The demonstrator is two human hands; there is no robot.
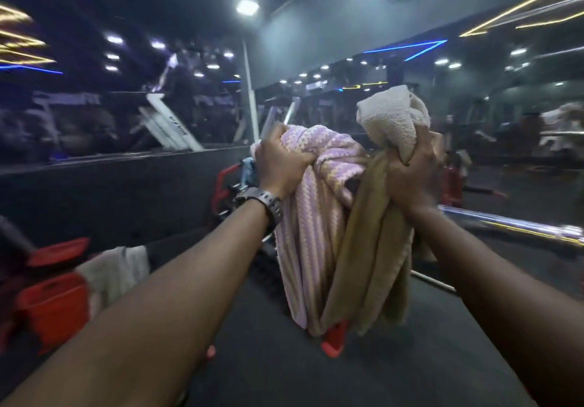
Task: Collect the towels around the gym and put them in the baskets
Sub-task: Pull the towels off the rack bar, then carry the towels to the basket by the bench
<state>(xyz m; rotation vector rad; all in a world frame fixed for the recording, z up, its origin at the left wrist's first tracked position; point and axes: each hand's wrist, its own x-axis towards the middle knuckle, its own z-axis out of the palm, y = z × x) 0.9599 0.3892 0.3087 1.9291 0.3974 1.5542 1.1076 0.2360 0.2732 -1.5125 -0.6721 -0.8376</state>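
Observation:
My left hand (279,161) grips a pink and cream striped towel (311,232) that hangs down in front of me. My right hand (410,174) is closed on a tan towel (376,267) and a bunched cream towel (392,117) that sticks up above the fist. Both hands are raised at chest height, close together. Another pale towel (118,269) lies draped over red gym equipment at the lower left. A small blue cloth (247,169) hangs on a red frame behind my left hand. No basket is in sight.
Red gym machines (53,305) stand at the left, a red rack (226,191) behind the towels and red gear (452,182) at the right. Mirrors cover the walls. A barbell bar (505,221) runs along the right. The floor (284,368) is dark rubber. The picture is motion-blurred.

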